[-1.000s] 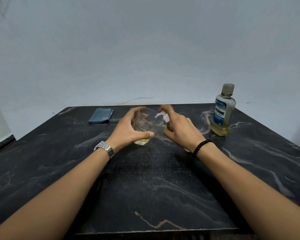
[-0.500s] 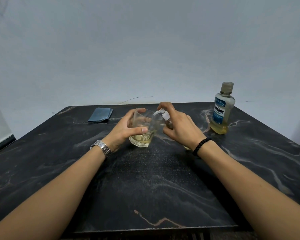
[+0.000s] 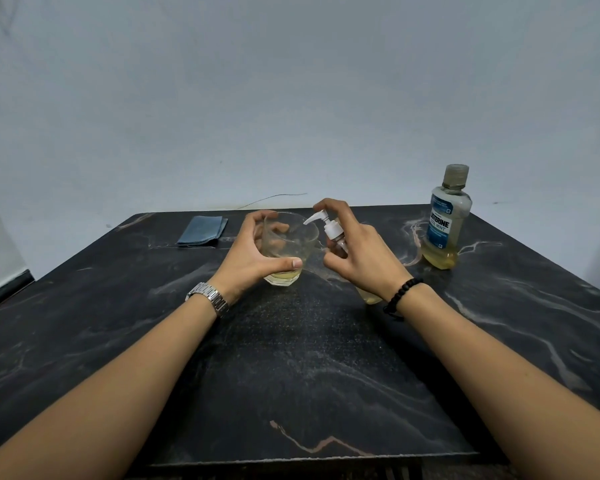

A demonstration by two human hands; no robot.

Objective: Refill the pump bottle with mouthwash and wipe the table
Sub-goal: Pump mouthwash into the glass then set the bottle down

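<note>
Standing at the far right of the dark marbled table (image 3: pixel 118 341), a mouthwash bottle (image 3: pixel 447 220) with a blue label keeps its cap on and holds only a shallow band of yellow liquid at the bottom. A folded blue cloth (image 3: pixel 203 230) lies flat at the far left, well apart from both hands. Near the middle, the left hand (image 3: pixel 253 261), a metal watch (image 3: pixel 208 297) on its wrist, curls its fingers and thumb around a clear glass (image 3: pixel 288 244) with a little yellow liquid in it. Just beside it, the right hand (image 3: pixel 364 258) grips the pump bottle (image 3: pixel 335 233), tilted, its white nozzle reaching over the glass rim. The hand hides most of the clear body; a yellowish base shows below the wrist, by a black bead bracelet (image 3: pixel 400 296).
</note>
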